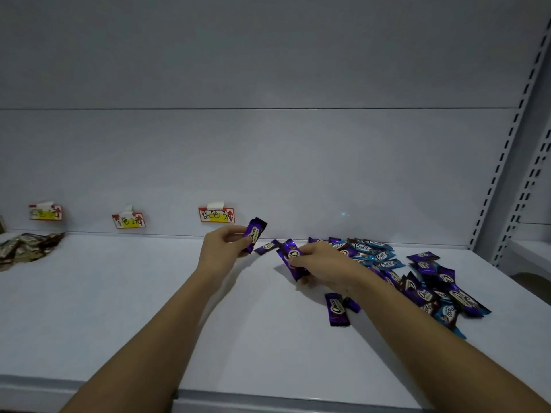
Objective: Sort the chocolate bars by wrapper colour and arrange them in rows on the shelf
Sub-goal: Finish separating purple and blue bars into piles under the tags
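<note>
Left hand (222,244) pinches one purple chocolate bar (255,234); right hand (323,265) grips another purple bar (290,259) (mixed pile (417,278) beside it) above the shelf (149,308)

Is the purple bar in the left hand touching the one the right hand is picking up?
Apart. The head view shows bare shelf between the purple bar pinched by the left hand and the bar under the right hand.

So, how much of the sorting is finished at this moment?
Little: no rows yet. The left hand holds one purple bar, the right hand grips another purple bar. The mixed purple and blue pile remains unsorted on the shelf.
</note>
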Available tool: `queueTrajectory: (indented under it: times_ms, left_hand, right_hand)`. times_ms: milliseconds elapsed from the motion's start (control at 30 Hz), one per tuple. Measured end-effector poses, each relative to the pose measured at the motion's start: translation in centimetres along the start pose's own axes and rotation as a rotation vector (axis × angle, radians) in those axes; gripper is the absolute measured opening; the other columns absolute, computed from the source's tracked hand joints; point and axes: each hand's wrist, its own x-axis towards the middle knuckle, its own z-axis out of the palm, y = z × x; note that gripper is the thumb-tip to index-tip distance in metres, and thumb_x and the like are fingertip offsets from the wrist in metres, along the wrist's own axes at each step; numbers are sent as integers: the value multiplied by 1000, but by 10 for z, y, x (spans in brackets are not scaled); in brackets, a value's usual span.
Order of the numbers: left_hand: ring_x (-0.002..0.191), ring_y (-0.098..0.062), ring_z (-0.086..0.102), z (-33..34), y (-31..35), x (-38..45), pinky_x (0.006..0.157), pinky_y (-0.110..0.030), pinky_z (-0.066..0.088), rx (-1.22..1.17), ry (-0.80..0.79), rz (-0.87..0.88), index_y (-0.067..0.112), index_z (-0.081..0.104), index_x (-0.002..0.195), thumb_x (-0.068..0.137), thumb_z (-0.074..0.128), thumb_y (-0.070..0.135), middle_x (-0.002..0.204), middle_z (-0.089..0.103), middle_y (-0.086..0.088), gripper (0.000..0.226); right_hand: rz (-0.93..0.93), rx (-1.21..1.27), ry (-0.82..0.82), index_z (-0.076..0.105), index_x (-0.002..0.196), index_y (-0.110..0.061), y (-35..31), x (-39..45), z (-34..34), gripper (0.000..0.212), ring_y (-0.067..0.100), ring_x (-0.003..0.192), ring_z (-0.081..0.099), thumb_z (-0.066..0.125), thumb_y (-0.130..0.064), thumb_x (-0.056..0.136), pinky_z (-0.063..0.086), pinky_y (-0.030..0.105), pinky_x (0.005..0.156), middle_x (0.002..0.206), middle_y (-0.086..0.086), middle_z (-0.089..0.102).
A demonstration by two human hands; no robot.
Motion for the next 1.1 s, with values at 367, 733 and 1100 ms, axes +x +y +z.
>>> queueTrajectory:
  times_ms: [367, 733, 1100]
  left_hand:
    - [78, -28, 72, -148, -16, -5, 83, -42, 58, 214, 127, -102, 10, 70, 98, 84, 68, 0, 84, 74, -11, 17]
    - [76, -14, 64, -273, -56, 57, 69, -27, 50, 492, 256, -116, 14, 70, 97, 80, 76, 7, 87, 71, -6, 19]
    - [103, -23, 62, -292, -83, 140, 86, -27, 44, 728, 243, -78, 6, 70, 113, 86, 71, 16, 112, 69, -11, 30]
  right_hand:
    - [-35, 154, -146, 64, 78, -9, -75, 33, 106, 15, 20, 66, 59, 56, -6, 90, 56, 25, 61, 77, 9, 61]
    - [-180, 6, -63, 64, 90, -16, -147, 123, 240, 14, 30, 88, 69, 71, -9, 82, 59, 43, 81, 106, 14, 68]
    - [-306, -246, 118, 74, 100, -6, -168, 197, 292, 20, 28, 92, 64, 70, -20, 86, 51, 35, 79, 97, 12, 71]
